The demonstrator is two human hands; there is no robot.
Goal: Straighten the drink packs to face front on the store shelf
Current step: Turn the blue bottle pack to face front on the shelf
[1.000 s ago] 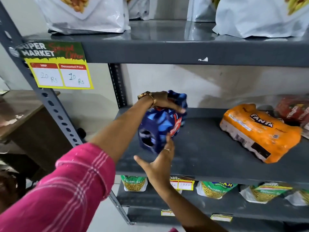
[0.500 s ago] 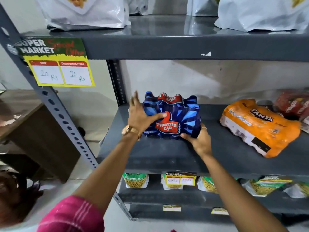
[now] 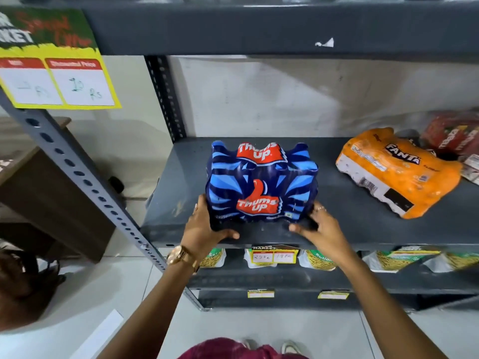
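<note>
A blue Thums Up drink pack [image 3: 261,182] stands upright on the grey middle shelf [image 3: 342,229], its red logo facing me, close to the front edge. My left hand [image 3: 204,229] grips its lower left corner and my right hand [image 3: 320,226] holds its lower right corner. An orange Fanta pack [image 3: 396,172] lies tilted on its side further right on the same shelf, label turned up and askew. Behind it a red drink pack [image 3: 456,133] lies at the far right, partly cut off.
A perforated grey upright [image 3: 85,182] runs diagonally at left with a yellow price sign [image 3: 59,81]. The upper shelf [image 3: 259,29] overhangs. Snack bags [image 3: 318,260] and price tags [image 3: 272,255] fill the lower shelf. A brown desk [image 3: 39,182] stands at left.
The blue pack was turned from side-on to logo-forward and set down on the shelf; both hands slid to its lower corners and it now sits nearer the front edge.
</note>
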